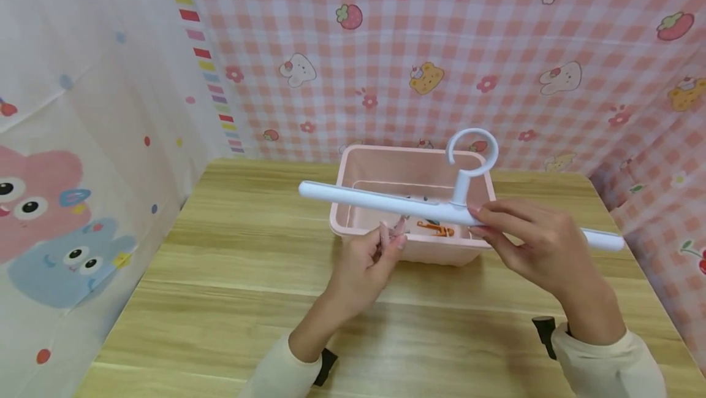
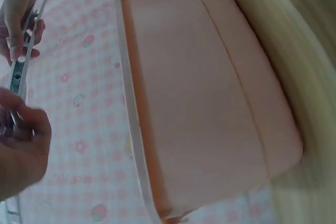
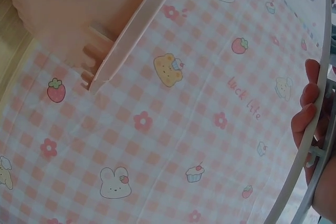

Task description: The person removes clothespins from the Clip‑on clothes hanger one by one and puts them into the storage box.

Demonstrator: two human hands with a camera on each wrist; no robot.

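Observation:
A white bar hanger (image 1: 380, 200) with an open ring hook (image 1: 493, 151) on top is held up over the pink bin (image 1: 413, 252), slanting slightly down to the right. My right hand (image 1: 537, 241) grips it just right of the hook, fingertips on the bar. My left hand (image 1: 361, 269) pinches a small pale pink, clip-like piece (image 1: 385, 235) under the bar, at the bin's front rim. In the left wrist view the hollow, slotted underside of the hanger (image 2: 19, 72) shows. The right wrist view catches only the fingers (image 3: 302, 121) curled at the bar.
An orange clip-like piece (image 1: 438, 228) and other small dark pieces lie in the bin, partly hidden by the hanger. The bin stands on a wooden table (image 1: 237, 281), near its back edge. A pink checked cloth (image 1: 386, 48) hangs behind, and a white printed cloth (image 1: 83, 110) at the left.

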